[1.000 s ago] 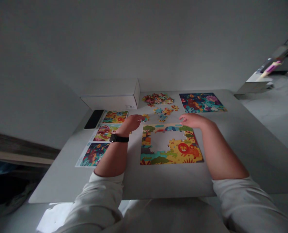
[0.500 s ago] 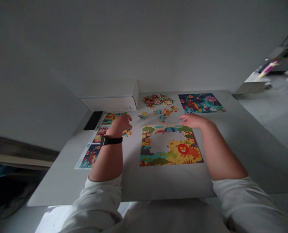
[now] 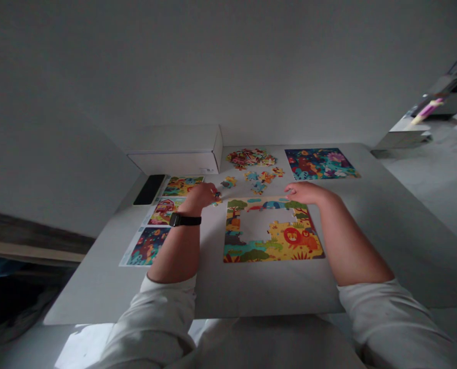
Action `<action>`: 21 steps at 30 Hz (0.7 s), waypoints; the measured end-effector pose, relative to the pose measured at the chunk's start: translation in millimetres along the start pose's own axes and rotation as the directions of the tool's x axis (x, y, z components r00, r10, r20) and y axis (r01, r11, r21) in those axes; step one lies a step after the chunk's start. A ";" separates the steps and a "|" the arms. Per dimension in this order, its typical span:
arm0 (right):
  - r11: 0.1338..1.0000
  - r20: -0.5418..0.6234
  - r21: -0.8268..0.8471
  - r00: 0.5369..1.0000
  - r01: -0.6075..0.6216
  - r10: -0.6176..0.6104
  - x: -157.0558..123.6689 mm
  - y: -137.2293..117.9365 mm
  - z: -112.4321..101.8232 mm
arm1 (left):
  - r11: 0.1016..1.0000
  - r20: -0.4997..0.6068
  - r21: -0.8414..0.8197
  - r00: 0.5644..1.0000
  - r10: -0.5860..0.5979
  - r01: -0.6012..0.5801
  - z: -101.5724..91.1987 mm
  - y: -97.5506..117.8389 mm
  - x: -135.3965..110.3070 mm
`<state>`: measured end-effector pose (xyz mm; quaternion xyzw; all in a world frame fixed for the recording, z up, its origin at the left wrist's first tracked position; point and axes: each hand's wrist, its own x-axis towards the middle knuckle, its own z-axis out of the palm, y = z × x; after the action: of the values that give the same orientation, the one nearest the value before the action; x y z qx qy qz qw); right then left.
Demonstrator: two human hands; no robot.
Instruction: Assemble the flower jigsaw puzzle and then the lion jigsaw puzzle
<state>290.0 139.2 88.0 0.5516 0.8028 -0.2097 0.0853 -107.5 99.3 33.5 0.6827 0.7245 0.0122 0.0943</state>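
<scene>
A partly filled animal jigsaw puzzle [image 3: 247, 254] lies in front of me, with lions at its right and a bare gap in its middle. My left hand [image 3: 202, 197] is left of its upper corner, fingers pinched on a small dark puzzle piece [image 3: 217, 195]. Another piece [image 3: 217, 203] shows partly beside those fingers. My right hand [image 3: 305, 191] rests by the puzzle's top right edge, fingers loosely curved and apart, nothing visible between them. Beyond the puzzle lie several loose pieces [image 3: 259, 187] and a single piece [image 3: 229, 182].
A heap of pieces [image 3: 250, 157] lies at the back, beside a white box [image 3: 174, 163]. A finished dark blue puzzle [image 3: 320, 164] is at back right. On the left are a black phone [image 3: 149, 189] and a picture sheet [image 3: 147, 246], partly behind my left forearm.
My left hand has moved slightly right and now pinches a dark puzzle piece. My right hand has stayed almost still at the puzzle's top edge.
</scene>
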 end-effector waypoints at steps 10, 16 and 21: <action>1.000 -0.026 0.012 1.000 0.006 -0.006 6.0 11.5 3.6 | 0.984 -0.304 -0.145 0.941 -0.146 0.106 -13.5 -20.5 -1.6; 0.999 -0.011 0.040 1.000 0.005 -0.005 5.5 10.2 3.4 | 0.984 -0.163 -0.135 0.977 -0.134 0.112 -10.9 -25.0 -0.5; 0.998 -0.005 0.055 1.000 0.000 0.001 4.3 10.4 2.2 | 0.988 -0.059 -0.142 0.996 -0.071 0.062 -2.9 -23.7 3.6</action>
<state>297.7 145.1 82.0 0.5544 0.7968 -0.2304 0.0679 -131.5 101.6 32.5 0.6492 0.7468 0.0816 0.1193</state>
